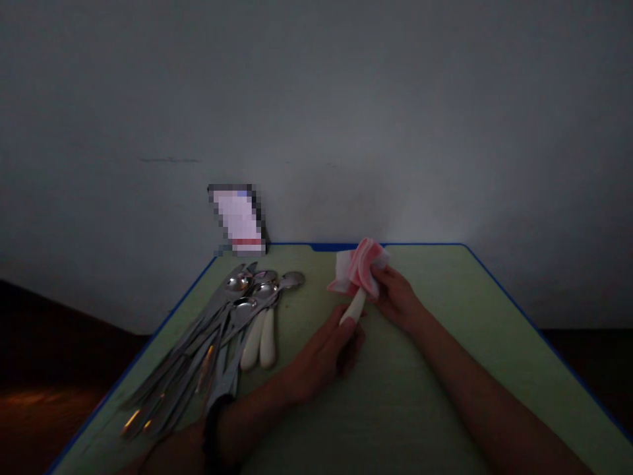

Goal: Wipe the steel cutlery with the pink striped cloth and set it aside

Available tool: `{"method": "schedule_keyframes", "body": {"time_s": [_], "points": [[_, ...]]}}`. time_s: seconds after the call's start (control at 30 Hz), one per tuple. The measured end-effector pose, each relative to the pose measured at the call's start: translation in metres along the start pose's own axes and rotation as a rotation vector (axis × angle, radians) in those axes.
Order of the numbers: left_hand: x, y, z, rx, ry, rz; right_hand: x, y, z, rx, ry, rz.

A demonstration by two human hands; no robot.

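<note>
My left hand (332, 353) is closed around the white handle (353, 309) of a piece of cutlery, which slants up and to the right. A pink and white cloth (364, 267) is wrapped over the far end of that cutlery, so its head is hidden and I cannot tell what kind it is. Fingers of my right hand (397, 297) grip the cloth from the right side, pressing it around the cutlery. Both hands are above the middle of the table.
On the left of the green table (475, 369) with a blue edge lies a pile of metal spoons (244, 307) and other cutlery, two pieces with white handles (268, 340). A phone (240, 221), blurred out, leans on the grey wall (346, 119) behind.
</note>
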State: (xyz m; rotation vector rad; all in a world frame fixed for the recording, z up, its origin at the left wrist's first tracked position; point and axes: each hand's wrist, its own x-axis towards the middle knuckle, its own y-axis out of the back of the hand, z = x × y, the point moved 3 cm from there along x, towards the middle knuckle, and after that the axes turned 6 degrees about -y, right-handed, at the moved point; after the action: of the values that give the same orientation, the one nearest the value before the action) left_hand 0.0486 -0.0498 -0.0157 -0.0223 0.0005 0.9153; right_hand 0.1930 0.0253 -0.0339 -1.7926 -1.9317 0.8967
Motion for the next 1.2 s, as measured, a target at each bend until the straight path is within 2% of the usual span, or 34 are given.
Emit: {"method": "schedule_keyframes", "body": {"time_s": [0.13,0.23,0.3,0.5,0.67,0.93,1.2], "points": [[0.000,0.000,0.008,0.216,0.028,-0.122,0.002,0.003,0.001,0.077,0.019,0.069],[-0.001,0.001,0.013,0.412,0.004,-0.133,0.002,0.002,0.001,0.059,0.040,0.101],[-0.001,0.000,0.015,0.456,-0.003,-0.135,0.001,0.000,0.001,0.021,0.052,0.096],[-0.001,0.001,0.009,0.406,0.009,-0.165,-0.001,-0.003,0.000,-0.017,0.061,0.047],[0.000,0.002,0.003,0.360,-0.006,-0.137,0.001,-0.003,-0.001,0.039,0.089,0.076],[-0.004,-0.004,0.008,0.332,-0.051,-0.200,0.002,-0.001,0.002,-0.007,0.071,0.101],[-0.004,-0.004,0.011,0.379,-0.088,-0.193,0.001,-0.002,0.000,-0.028,0.082,0.092]]}}
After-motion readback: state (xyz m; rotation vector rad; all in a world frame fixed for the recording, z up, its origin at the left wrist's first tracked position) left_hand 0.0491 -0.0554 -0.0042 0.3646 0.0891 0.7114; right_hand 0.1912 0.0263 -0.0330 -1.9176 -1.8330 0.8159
